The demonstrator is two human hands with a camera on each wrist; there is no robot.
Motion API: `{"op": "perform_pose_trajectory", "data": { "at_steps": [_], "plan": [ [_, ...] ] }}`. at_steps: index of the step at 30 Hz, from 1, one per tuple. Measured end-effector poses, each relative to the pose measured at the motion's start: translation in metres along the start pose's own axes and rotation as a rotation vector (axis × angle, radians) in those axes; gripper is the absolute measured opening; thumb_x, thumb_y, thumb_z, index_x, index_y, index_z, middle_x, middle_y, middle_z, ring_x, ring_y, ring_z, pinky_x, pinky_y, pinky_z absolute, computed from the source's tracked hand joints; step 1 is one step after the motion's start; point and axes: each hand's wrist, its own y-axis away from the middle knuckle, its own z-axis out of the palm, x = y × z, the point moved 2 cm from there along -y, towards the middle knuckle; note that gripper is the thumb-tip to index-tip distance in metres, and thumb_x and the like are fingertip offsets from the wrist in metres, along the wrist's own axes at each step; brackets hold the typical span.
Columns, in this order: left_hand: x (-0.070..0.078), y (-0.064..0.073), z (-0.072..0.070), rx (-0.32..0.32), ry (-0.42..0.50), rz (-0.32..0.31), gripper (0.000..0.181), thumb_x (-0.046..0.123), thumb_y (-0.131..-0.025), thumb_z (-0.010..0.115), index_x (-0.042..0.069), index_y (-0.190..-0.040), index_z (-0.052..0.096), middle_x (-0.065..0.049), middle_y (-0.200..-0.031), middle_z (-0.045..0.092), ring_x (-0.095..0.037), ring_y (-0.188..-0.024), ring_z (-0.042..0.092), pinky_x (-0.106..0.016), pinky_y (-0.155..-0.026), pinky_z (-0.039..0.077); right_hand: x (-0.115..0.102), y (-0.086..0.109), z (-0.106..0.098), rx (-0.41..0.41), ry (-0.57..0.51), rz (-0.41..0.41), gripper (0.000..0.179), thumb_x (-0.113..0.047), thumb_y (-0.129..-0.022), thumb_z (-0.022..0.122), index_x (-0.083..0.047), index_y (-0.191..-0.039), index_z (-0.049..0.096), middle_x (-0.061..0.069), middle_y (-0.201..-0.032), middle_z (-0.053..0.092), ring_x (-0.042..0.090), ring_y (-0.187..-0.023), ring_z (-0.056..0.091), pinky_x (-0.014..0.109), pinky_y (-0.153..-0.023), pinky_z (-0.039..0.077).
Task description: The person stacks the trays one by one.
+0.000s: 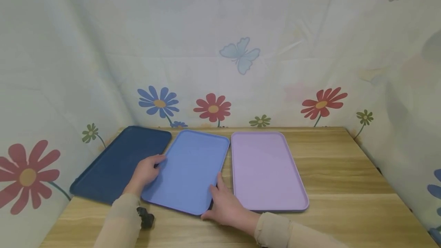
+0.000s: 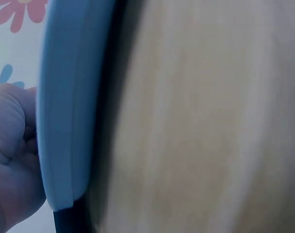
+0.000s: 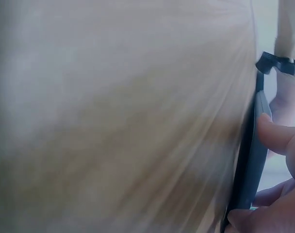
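A blue rectangular tray (image 1: 187, 171) lies slightly turned in the middle of the head view. My left hand (image 1: 147, 169) grips its left long edge. Around the near right corner, my right hand (image 1: 225, 204) holds the tray, with fingers along the right edge and the thumb at the near edge. In the left wrist view the tray's rim (image 2: 65, 107) stands large beside the left hand (image 2: 14, 150). The right wrist view shows the right hand (image 3: 278, 179) on the tray edge (image 3: 254, 160), with a dark band along it.
A dark navy tray (image 1: 113, 163) lies to the left, partly hidden by the left hand and forearm. To the right is a lilac tray (image 1: 265, 171). All are on a wood-grain table (image 1: 344, 171), backed by a flowered cloth (image 1: 193, 49). A small black device (image 1: 146, 218) is at the left wrist.
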Motion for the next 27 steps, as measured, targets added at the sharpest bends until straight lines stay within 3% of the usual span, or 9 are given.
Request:
{"op": "perform_pose_trajectory", "data": {
  "at_steps": [5,11,13,18,21,27],
  "plan": [
    [-0.001,-0.001,-0.001,-0.011,0.045,-0.025,0.039,-0.008,-0.09,0.056,-0.006,-0.129,0.062,-0.028,-0.135,0.054,-0.047,-0.128,0.046,-0.059,-0.106,0.036,0.007,-0.003,-0.001,0.015,-0.089,0.023,0.097,-0.044,-0.074,0.086,0.011,-0.142,0.042,0.037,-0.155,0.012,0.042,-0.132,0.043,0.042,-0.102,0.046],
    [-0.003,-0.002,-0.005,-0.012,0.09,-0.066,0.041,-0.005,-0.092,0.055,-0.004,-0.133,0.059,-0.027,-0.138,0.052,-0.047,-0.129,0.045,-0.059,-0.107,0.034,0.019,-0.006,-0.005,0.061,-0.222,0.018,0.105,-0.041,-0.073,0.087,0.011,-0.146,0.035,0.033,-0.157,0.014,0.043,-0.138,0.035,0.048,-0.108,0.038],
    [-0.003,-0.003,-0.006,-0.01,0.105,-0.086,0.041,-0.004,-0.093,0.054,-0.003,-0.134,0.058,-0.027,-0.138,0.053,-0.047,-0.13,0.044,-0.059,-0.107,0.035,0.022,-0.007,-0.007,0.079,-0.272,0.014,0.105,-0.039,-0.073,0.088,0.012,-0.147,0.033,0.033,-0.157,0.015,0.042,-0.136,0.038,0.048,-0.109,0.037],
    [-0.001,-0.005,-0.007,0.0,0.133,-0.126,0.041,-0.002,-0.094,0.05,-0.004,-0.135,0.057,-0.027,-0.137,0.053,-0.047,-0.129,0.044,-0.059,-0.106,0.036,0.023,-0.004,-0.013,0.105,-0.482,-0.005,0.101,-0.021,-0.075,0.088,0.018,-0.146,0.027,0.038,-0.154,0.014,0.043,-0.13,0.046,0.042,-0.105,0.041],
    [0.001,-0.007,-0.008,0.003,0.139,-0.147,0.041,-0.002,-0.094,0.05,-0.005,-0.134,0.057,-0.028,-0.136,0.054,-0.047,-0.129,0.045,-0.059,-0.106,0.036,0.022,-0.002,-0.015,0.107,-0.609,-0.017,0.099,-0.01,-0.075,0.087,0.021,-0.145,0.023,0.04,-0.153,0.012,0.047,-0.131,0.043,0.041,-0.103,0.043],
    [0.005,-0.005,-0.009,-0.002,0.206,-0.23,0.041,-0.001,-0.096,0.05,-0.003,-0.136,0.056,-0.027,-0.139,0.051,-0.047,-0.132,0.041,-0.058,-0.108,0.034,0.028,-0.005,-0.018,0.094,-0.717,-0.032,0.098,-0.003,-0.078,0.083,0.021,-0.146,0.017,0.04,-0.153,0.012,0.047,-0.135,0.036,0.038,-0.104,0.042]
  ]
}}
